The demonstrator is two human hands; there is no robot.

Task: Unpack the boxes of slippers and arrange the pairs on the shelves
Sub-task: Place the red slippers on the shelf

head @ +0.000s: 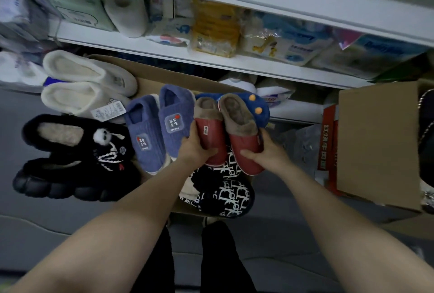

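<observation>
Beyond bare forearms [131,217], left hand [195,146] and right hand [266,150] each grip one glossy red, brown-fleece-lined slipper [245,144].

1. The white shelf board [164,50] across the far side carries, left to right, a green tissue pack [77,8], a white paper roll [126,15], a yellow pack [215,27] and blue-and-white packs [288,41].
2. The flat cardboard sheet [164,76] below it bears the blue knit slippers [159,128], with the black-and-white lettered slippers [225,194] nearer.
3. On the grey floor [58,217], the black panda slippers [75,158] lie left, the white fleece slippers [87,83] beyond them, and an open cardboard box [378,142] stands right.
</observation>
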